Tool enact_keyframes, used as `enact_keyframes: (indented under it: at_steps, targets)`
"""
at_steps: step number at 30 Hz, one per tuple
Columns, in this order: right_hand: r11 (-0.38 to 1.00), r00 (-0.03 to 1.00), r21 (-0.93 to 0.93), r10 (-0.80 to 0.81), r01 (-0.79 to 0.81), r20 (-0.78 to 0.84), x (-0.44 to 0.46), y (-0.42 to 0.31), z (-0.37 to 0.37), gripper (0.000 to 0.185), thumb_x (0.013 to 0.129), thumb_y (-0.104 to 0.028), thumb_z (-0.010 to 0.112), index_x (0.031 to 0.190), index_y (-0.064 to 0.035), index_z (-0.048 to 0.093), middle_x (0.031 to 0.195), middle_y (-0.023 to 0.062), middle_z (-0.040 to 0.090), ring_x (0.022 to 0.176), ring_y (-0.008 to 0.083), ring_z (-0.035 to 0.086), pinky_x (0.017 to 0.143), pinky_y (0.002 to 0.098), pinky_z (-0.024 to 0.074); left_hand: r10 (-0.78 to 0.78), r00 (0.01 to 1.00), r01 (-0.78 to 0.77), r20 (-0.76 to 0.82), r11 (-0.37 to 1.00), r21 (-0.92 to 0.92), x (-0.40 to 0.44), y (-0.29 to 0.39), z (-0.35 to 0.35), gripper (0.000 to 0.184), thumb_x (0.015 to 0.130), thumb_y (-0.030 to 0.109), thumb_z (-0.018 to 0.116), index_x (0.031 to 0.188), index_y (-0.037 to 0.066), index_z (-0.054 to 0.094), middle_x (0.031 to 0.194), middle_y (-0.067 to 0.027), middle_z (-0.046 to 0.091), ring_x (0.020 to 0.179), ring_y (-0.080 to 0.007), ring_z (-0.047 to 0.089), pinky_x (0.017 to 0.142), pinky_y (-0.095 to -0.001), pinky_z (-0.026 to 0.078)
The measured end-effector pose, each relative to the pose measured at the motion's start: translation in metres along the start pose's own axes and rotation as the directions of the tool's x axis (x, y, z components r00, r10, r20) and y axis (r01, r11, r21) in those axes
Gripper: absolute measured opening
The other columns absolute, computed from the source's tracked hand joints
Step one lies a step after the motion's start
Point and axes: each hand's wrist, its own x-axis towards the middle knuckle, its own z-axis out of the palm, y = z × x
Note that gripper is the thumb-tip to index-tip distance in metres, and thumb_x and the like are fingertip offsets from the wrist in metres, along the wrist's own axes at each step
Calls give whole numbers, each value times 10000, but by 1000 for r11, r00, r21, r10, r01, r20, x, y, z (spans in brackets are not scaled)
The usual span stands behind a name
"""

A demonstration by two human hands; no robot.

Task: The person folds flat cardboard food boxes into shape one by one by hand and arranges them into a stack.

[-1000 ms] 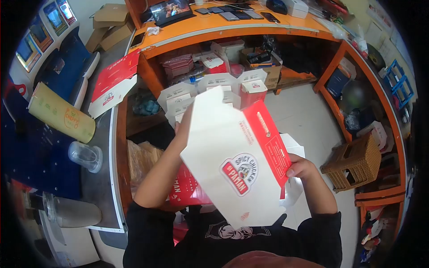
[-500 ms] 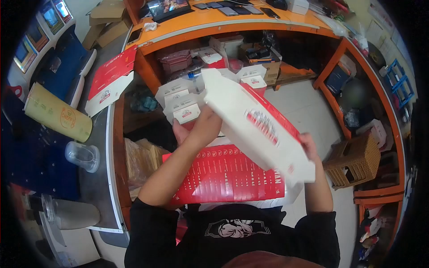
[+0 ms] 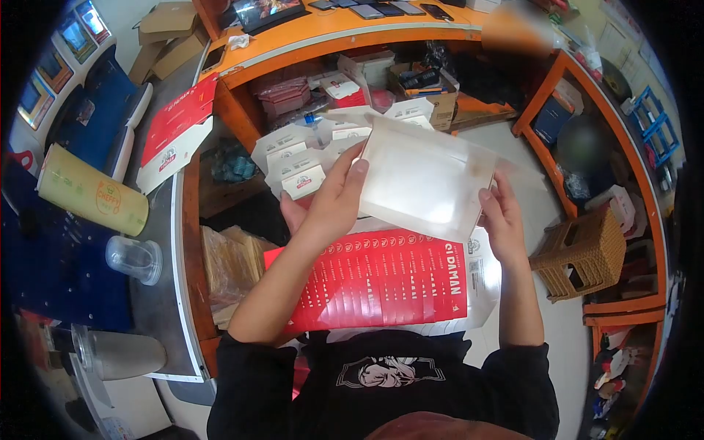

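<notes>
In front of me a carton box (image 3: pixel 422 183) is held up between my two hands, its plain whitish inside facing me. My left hand (image 3: pixel 337 194) grips its left edge, thumb on the near side. The right edge is in my right hand (image 3: pixel 503 220), fingers behind and thumb in front. Below lies a fanned stack of flat red printed carton sheets (image 3: pixel 374 282), over my lap. Folded white-and-red boxes (image 3: pixel 302 183) stand just beyond my left hand.
An orange desk (image 3: pixel 323 40) with several phones stands ahead. To the left, a dark counter (image 3: pixel 176 242) bears a yellow cup (image 3: pixel 93 189), a clear cup (image 3: pixel 134 259) and a red-and-white carton sheet (image 3: pixel 178 132). A woven brown basket (image 3: pixel 579 257) sits on the floor at right.
The carton has turned from its printed outer side to its plain inside, and its walls now stand up. Both hands still hold it; the right hand has moved up slightly.
</notes>
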Motion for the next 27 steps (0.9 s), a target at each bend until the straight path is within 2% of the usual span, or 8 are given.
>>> enact_keyframes:
  at_steps: [8,12,15,18,20,22,24,27]
  targets:
    - [998,992,-57,22,-15,126,-7,-20,2,466,966,-143,635,1386,-1,492,1217,113,638,1007,176,684,819,325,588,-9,1000,8,-8,997,-77,9,-30,-2,645,1058,525,416,1529,88,357,1311,-138,614,1015,-205,698,872,-364,584]
    - [939,991,316,125,-134,50,-2,-10,-3,468,961,-157,653,1372,-2,491,1248,124,631,1046,202,686,861,336,589,204,923,94,326,701,-706,1,-19,-11,925,945,636,567,1600,117,169,1423,-164,552,1288,-275,578,1168,-494,276]
    - [838,976,502,179,-217,123,-10,-13,8,479,964,-167,654,1377,1,481,1256,130,628,1080,206,676,896,335,583,345,936,-223,77,744,-630,1,-14,20,1251,751,766,692,1604,91,74,1556,-190,393,1417,-327,434,1160,-473,339]
    - [811,953,503,230,-300,198,-14,-13,20,498,1015,-274,593,1409,-2,455,1275,140,618,1105,207,665,921,333,576,487,863,-494,-136,756,-430,16,-17,51,1056,817,596,724,1565,42,224,1556,-175,378,1422,-327,415,1144,-479,394]
    - [784,941,521,265,-336,209,-18,-21,22,529,1041,-356,549,1424,-8,443,1276,143,615,1098,208,668,917,325,575,450,884,-421,-128,646,-637,26,-16,45,875,860,472,708,1505,33,312,1458,-160,466,1326,-298,502,1103,-440,436]
    - [979,987,147,132,-144,89,-25,-20,13,596,1072,-485,407,1438,-16,438,1278,144,597,1051,185,664,844,288,566,351,931,-288,-96,549,-784,40,-5,46,683,894,336,697,1426,36,391,1327,-134,554,1204,-250,585,1044,-393,484]
    - [981,984,-97,158,-166,-86,-36,-17,-10,523,1034,-365,556,1418,-20,473,1272,152,590,1069,196,637,848,299,539,280,959,-182,-38,510,-841,49,9,51,734,883,214,739,1462,55,317,1354,-125,515,1239,-238,564,1061,-375,474]
    - [692,905,-688,-407,220,-120,-63,-14,-24,531,922,-171,702,1400,-47,507,1251,164,593,1099,254,612,890,329,510,310,942,-82,132,592,-802,61,6,64,374,989,309,630,1263,58,586,1160,-55,685,1049,-159,680,964,-345,529]
